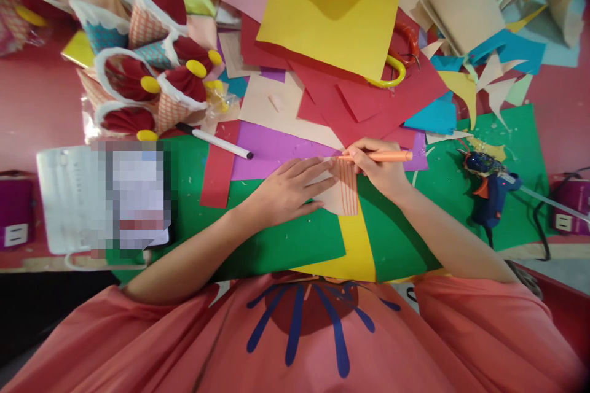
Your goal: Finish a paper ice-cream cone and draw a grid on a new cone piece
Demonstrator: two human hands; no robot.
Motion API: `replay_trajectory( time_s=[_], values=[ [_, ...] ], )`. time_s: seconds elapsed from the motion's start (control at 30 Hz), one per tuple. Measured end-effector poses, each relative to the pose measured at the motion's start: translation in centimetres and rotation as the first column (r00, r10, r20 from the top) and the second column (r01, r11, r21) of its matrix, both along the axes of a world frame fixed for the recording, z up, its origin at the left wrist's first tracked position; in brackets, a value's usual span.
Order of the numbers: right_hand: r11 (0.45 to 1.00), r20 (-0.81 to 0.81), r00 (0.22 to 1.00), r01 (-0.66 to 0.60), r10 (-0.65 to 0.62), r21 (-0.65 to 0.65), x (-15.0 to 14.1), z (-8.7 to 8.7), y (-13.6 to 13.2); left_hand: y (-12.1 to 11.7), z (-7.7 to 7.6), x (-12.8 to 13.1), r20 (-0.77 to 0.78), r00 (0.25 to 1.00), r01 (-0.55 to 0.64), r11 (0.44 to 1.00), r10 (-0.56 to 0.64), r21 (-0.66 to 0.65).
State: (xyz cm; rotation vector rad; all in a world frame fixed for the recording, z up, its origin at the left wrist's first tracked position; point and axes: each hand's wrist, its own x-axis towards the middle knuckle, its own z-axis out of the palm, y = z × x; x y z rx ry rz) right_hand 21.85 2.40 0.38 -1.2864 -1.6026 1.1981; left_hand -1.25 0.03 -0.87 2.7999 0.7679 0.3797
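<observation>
My right hand (380, 169) grips an orange marker (391, 156), its tip at the top of a small pale paper piece (346, 187). Orange lines run down the right part of that paper. My left hand (295, 187) lies flat across the paper's left side, fingers stretched out, and hides part of it. Under the paper are green sheets (286, 239), a purple sheet (276, 144) and a yellow strip (362, 245). A white marker with a black cap (224, 142) lies up and left of my left hand.
Several cone-shaped paper and cloth pieces (182, 95) crowd the upper left. A phone (141, 190), blurred out, lies at left. A blue glue gun (493, 196) with a cord rests at right. Yellow paper (336, 18) partly covers scissors (391, 73); paper scraps (498, 83) fill the upper right.
</observation>
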Motion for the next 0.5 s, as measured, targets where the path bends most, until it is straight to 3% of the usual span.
replay_trajectory(
  time_s=[0.27, 0.5],
  values=[
    [0.997, 0.072, 0.997, -0.043, 0.039, 0.064, 0.06, 0.13, 0.09, 0.01, -0.07, -0.02, -0.016, 1.000, -0.001, 1.000, 0.001, -0.002],
    [0.999, -0.034, 0.999, -0.032, 0.031, -0.022, 0.14, 0.05, 0.09, 0.14, 0.21, 0.01, -0.003, 1.000, 0.007, 1.000, -0.007, 0.008]
  ],
)
